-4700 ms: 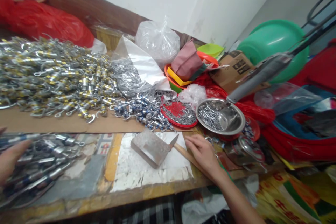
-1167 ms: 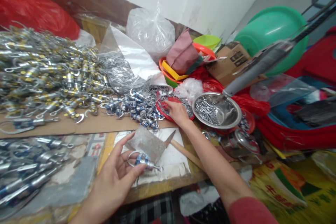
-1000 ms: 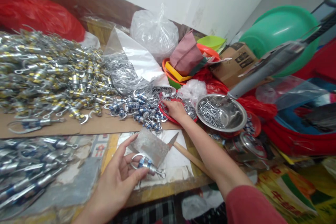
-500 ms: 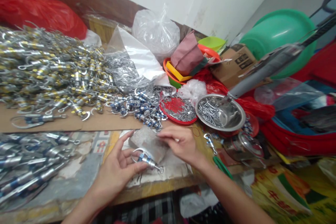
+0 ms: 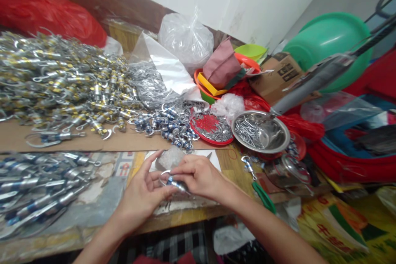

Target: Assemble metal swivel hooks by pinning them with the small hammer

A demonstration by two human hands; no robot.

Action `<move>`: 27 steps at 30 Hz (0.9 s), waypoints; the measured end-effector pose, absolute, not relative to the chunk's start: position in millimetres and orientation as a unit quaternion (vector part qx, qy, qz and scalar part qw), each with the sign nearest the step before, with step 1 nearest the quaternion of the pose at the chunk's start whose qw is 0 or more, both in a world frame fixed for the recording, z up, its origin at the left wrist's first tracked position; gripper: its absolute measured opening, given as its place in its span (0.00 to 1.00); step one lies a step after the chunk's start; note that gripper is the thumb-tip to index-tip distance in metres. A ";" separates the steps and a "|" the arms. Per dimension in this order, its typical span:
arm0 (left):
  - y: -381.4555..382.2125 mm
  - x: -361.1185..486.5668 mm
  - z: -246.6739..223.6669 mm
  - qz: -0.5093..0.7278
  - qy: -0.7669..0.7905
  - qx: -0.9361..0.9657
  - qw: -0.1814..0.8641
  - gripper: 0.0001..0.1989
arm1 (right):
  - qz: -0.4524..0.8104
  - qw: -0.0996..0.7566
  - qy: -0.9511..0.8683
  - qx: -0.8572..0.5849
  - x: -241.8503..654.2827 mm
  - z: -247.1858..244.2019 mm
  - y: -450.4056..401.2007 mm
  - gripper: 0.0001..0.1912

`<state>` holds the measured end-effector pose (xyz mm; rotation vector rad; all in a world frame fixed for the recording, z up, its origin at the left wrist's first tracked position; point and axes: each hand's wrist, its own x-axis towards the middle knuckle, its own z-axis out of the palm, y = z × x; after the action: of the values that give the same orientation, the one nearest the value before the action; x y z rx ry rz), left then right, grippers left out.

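My left hand (image 5: 145,189) pinches a small metal hook fitting (image 5: 175,182) with blue bands between thumb and fingers. My right hand (image 5: 199,177) is closed, its fingertips against the upper side of this fitting and covering part of it. Whatever lies between those fingertips is hidden. Behind the hands a grey metal block (image 5: 170,159) rests on a white sheet (image 5: 213,159) at the bench edge. A heap of similar blue-banded hook fittings (image 5: 163,126) lies just beyond the block.
Yellow-banded fittings (image 5: 68,82) are piled at left, larger blue-banded ones (image 5: 37,189) nearer. A red plate (image 5: 206,123) holds small metal parts, a steel bowl (image 5: 280,134) pins. Green-handled pliers (image 5: 262,197) lie right. A grey bar (image 5: 312,84) slants over the bowl.
My right hand has moved down and left from above the block to the hook fitting, which it now partly covers. My left hand keeps its hold. The view has shifted slightly.
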<state>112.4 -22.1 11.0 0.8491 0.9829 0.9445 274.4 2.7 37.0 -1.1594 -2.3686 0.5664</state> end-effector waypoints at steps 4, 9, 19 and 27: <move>-22.5 112.9 13.0 0.423 0.441 0.370 0.700 0.48 | 0.235 0.259 -0.814 -0.464 260.7 29.0 4.4 0.06; -24.1 115.4 12.6 0.435 0.462 0.357 0.685 0.43 | 0.220 0.427 -0.716 -0.506 291.5 30.2 -10.4 0.08; -18.0 114.5 13.6 0.416 0.497 0.365 0.669 0.46 | 0.060 0.139 -0.737 -0.659 376.8 4.4 -57.4 0.08; -18.3 114.6 15.0 0.415 0.505 0.372 0.659 0.48 | 0.043 0.335 -0.814 -0.472 328.7 57.5 -63.5 0.25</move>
<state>114.6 -18.3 15.0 0.8411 1.1426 0.9391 328.7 -63.5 57.5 -1.2307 -2.1249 0.1134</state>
